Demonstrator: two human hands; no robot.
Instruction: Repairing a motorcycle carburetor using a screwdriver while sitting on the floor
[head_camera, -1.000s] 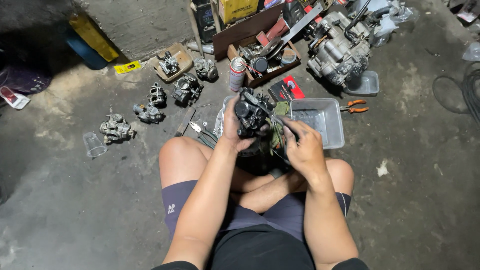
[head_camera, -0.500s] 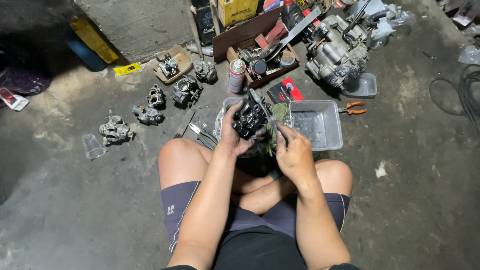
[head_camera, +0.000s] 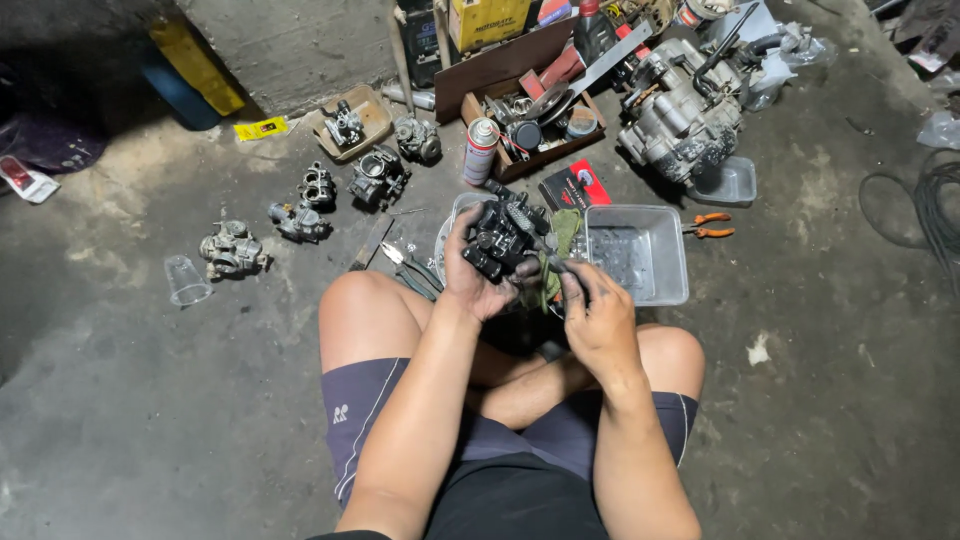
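A dark carburetor is gripped in the left hand, raised above the crossed legs over the concrete floor. The right hand is closed around a thin tool whose tip is pressed against the carburetor. A clear plastic tray is set just beyond the hands, with orange-handled pliers beside its right edge.
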